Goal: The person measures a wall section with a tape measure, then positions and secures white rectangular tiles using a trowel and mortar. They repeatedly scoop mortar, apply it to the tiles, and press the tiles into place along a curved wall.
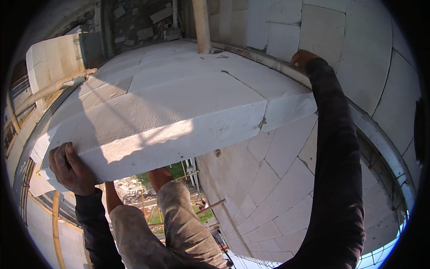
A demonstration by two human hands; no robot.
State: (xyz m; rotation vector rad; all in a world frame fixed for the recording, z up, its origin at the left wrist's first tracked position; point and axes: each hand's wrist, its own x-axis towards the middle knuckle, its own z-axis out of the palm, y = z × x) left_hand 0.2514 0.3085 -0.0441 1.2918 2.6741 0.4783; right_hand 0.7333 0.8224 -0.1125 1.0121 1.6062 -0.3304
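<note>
In the head view, a large white rectangular aerated-concrete block (179,121) is held atop the white block wall (268,188). Its near-left corner is gripped by the left hand (71,168); its far edge is clasped by the right hand (302,58).

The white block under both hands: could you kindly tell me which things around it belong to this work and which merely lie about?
In hand:
- white block, left hand gripping its near corner
- right hand at its far edge
- block wall beneath

Lying about:
- rubble
- wooden pole
- bamboo poles
</note>
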